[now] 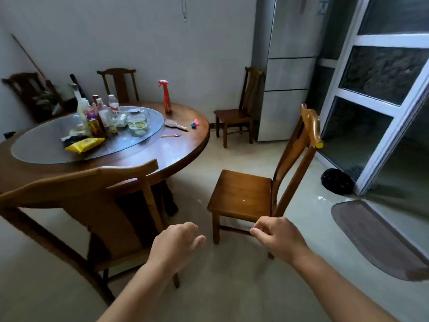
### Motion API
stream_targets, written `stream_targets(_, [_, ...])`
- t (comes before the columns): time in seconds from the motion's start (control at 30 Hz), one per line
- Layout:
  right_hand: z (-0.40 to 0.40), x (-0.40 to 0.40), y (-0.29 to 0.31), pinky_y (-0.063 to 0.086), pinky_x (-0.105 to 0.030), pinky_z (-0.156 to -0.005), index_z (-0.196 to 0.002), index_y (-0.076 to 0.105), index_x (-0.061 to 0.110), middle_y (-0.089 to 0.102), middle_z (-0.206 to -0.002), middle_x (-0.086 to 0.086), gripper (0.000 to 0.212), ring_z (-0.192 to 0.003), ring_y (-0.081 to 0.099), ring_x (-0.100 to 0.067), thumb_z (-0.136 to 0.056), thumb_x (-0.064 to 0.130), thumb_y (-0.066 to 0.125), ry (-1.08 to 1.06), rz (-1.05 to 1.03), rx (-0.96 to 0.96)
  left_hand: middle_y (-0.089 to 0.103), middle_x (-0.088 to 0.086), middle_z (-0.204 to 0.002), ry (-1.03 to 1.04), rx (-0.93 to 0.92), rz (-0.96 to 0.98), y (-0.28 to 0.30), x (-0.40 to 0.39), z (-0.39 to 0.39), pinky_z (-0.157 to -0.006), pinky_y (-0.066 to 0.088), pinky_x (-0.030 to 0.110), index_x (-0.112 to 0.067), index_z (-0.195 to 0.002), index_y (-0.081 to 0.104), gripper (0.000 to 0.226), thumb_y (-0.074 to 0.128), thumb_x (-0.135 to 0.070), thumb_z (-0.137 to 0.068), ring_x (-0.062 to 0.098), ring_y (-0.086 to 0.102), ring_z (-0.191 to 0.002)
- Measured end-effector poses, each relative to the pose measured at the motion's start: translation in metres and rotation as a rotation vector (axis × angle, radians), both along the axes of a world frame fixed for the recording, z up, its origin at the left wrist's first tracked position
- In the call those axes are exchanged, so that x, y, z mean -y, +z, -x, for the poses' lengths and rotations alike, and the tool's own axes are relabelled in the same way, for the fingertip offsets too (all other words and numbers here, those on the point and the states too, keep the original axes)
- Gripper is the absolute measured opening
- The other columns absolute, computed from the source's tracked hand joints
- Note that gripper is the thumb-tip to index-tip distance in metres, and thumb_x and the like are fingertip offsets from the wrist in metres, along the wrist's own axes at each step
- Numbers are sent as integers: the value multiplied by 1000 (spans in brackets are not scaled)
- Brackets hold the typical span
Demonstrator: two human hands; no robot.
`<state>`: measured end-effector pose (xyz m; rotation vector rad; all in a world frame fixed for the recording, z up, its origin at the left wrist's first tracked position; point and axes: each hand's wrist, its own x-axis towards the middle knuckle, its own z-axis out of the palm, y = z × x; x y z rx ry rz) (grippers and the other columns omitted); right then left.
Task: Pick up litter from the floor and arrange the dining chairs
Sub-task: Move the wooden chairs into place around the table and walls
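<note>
A wooden dining chair (241, 194) stands apart from the round wooden table (176, 147), its seat facing the table and its back toward the glass door. A second chair (99, 201) is tucked against the table's near edge, its back toward me. My left hand (176, 245) hovers between the two chairs with loosely curled fingers, holding nothing. My right hand (276, 235) hangs in front of the loose chair's near corner, fingers loosely curled, empty. A third chair (234, 117) stands by the fridge, and one more chair (120, 84) is behind the table.
A fridge (287, 77) and a sliding glass door (380, 94) close off the right. A black round object (336, 181) lies by the door frame, and a dark floor mat (380, 238) lies at right. Bottles, a jar and a yellow packet crowd the table's glass turntable (46, 140).
</note>
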<state>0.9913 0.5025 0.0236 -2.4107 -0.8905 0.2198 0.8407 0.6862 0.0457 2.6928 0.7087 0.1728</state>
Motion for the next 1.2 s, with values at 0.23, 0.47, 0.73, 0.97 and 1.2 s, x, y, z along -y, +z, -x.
stream_targets(0.23, [-111,117,-16,42,-29,-54,-71,67,23,58,-55,7,19,-58,57,-15,-81,39,63,-236,-36,31,67,-11,-94,28,-40,115,-34,73,-110,-78,50,27,-27,-97,62,29,53,-52,-86,10,62,-90])
stream_targets(0.47, [-226,213,-10,41,-28,-53,-65,67,25,57,-51,5,16,-57,57,-16,-78,34,68,-404,-26,15,67,-10,-96,-27,-80,147,-36,147,-250,-75,46,27,-29,-100,62,31,52,-54,-85,13,62,-97])
stream_targets(0.73, [-347,217,2,46,-31,-54,-67,66,23,65,-57,0,16,-57,60,-16,-79,33,66,-372,-118,42,68,-12,-98,-123,64,86,4,167,-398,-71,48,22,-32,-109,64,32,53,-52,-86,8,62,-89])
stream_targets(0.97, [-486,175,25,41,-27,-57,-80,67,23,64,-61,0,17,-59,55,-15,-80,40,62,-251,-99,93,69,-11,-102,-74,222,127,28,149,-549,-81,54,31,-33,-116,60,37,56,-52,-84,8,64,-90])
stream_targets(1.2, [-613,126,56,41,-21,-58,-98,65,25,68,-73,2,24,-68,60,-14,-84,43,56,-68,-12,176,51,-10,-134,-75,178,151,26,131,-664,-90,51,27,-33,-138,35,63,59,-52,-83,9,55,-113])
